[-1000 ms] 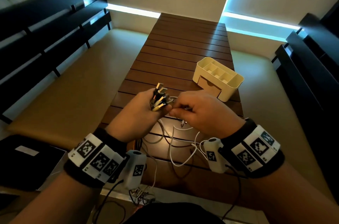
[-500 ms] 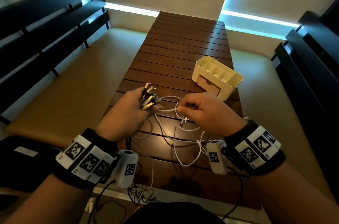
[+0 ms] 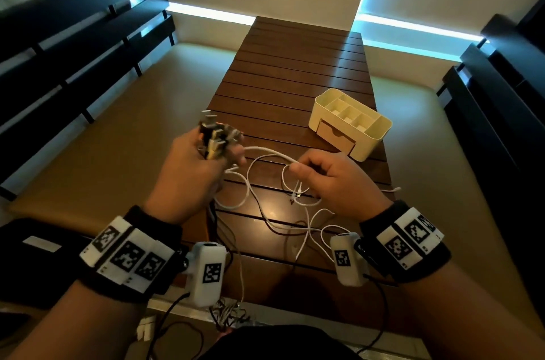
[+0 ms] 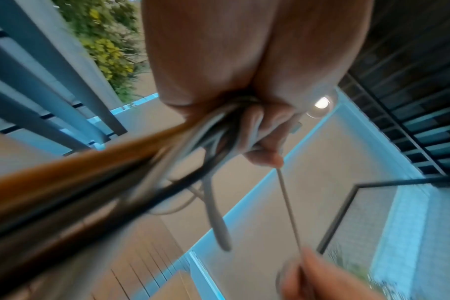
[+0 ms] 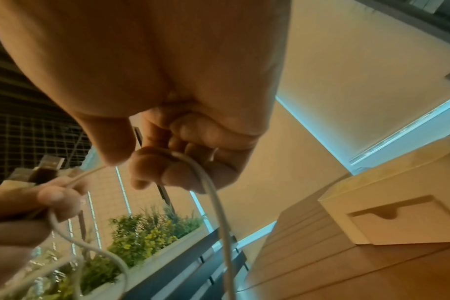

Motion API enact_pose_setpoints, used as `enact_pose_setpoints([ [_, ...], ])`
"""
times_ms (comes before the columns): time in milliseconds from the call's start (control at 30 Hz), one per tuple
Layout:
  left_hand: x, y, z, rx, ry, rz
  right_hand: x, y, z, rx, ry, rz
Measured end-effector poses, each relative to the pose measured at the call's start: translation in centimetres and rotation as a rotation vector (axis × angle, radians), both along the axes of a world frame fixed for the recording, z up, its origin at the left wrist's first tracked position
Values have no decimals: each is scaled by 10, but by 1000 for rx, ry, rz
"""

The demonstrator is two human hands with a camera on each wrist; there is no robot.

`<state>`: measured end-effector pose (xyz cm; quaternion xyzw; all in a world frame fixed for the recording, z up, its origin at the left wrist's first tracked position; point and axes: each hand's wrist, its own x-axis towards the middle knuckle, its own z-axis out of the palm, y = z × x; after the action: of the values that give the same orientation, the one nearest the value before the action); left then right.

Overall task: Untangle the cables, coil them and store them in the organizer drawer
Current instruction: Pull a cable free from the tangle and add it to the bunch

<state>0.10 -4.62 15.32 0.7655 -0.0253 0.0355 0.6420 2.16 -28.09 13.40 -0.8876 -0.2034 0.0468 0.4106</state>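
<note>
My left hand (image 3: 203, 165) grips a bundle of cable plugs (image 3: 213, 135) upright above the table's left edge, and the cords hang from its fist (image 4: 219, 130). A white cable (image 3: 271, 152) runs taut from that bundle to my right hand (image 3: 318, 174), which pinches it between thumb and fingers (image 5: 167, 168). More white and dark cables (image 3: 283, 212) lie tangled on the wooden table (image 3: 295, 65) below both hands. The cream organizer (image 3: 349, 122) stands at the table's right side, its front drawer (image 3: 334, 135) closed.
Cushioned bench seats flank the table on both sides, with dark slatted backrests behind them. A dark flat object (image 3: 32, 250) lies on the left bench near me. More loose wires (image 3: 228, 314) hang at the table's near edge.
My hands have drawn apart: the left moved left and up with the plugs, the right moved right, pulling a white cable taut between them.
</note>
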Motion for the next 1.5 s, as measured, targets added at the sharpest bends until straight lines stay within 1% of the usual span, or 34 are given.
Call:
enact_pose_setpoints([
  [33, 2, 6, 0, -31, 30, 17, 0, -3, -3, -12, 9, -21],
  [67, 3, 10, -1, -19, 54, 14, 1, -5, -4, -14, 7, -35],
  [167, 4, 7, -5, 116, 88, -41, 3, -6, -2, -5, -41, -55],
  [267, 4, -5, -7, 117, 37, -60, 5, 1, 7, -101, -33, 35],
  [300, 3, -9, -6, 146, 19, -78, 5, 4, 8, -137, -25, 70],
  [400, 0, -20, -6, 287, 5, -208, 3, 12, 12, -126, -55, 108],
  [467, -2, -23, -4, 317, 7, -265, 3, 13, 14, -80, -80, 99],
  [533, -1, -21, -3, 269, -11, -241, 3, 11, 12, -55, -72, 97],
  [600, 0, -14, -1, 187, -21, -178, 3, 6, 7, -45, -46, 89],
  [700, 2, -2, 1, 48, 15, -75, 3, -4, -6, -23, -6, 23],
  [767, 4, 5, 1, -5, 40, -28, 1, -10, -12, 14, 19, -28],
  [833, 5, 6, 0, 41, 51, -38, 0, -11, -14, 31, 13, -48],
  [900, 6, 2, -2, 161, 39, -56, 1, -10, -11, 16, -8, -53],
  [967, 9, -1, -5, 227, 8, -6, 4, -9, -5, -31, -21, -43],
  [1067, 9, -5, -6, 245, -15, 90, 5, -6, 1, -159, 22, 11],
  [1100, 8, -8, -5, 253, -22, 76, 4, -4, 2, -181, 36, 32],
  [1167, 3, -16, -3, 276, -26, -17, 0, 2, 5, -187, 27, 65],
  [1233, -2, -24, -2, 339, -16, -133, -4, 7, 9, -150, -5, 82],
  [1300, -6, -28, -2, 424, -7, -200, -6, 10, 14, -95, -41, 78],
  [1333, -7, -29, -1, 426, -9, -208, -6, 10, 16, -80, -51, 77],
  [1400, -9, -28, 1, 364, -30, -184, -6, 9, 18, -63, -46, 94],
  [1500, -10, -20, 7, 239, -66, -78, -6, 3, 10, -54, -14, 90],
])
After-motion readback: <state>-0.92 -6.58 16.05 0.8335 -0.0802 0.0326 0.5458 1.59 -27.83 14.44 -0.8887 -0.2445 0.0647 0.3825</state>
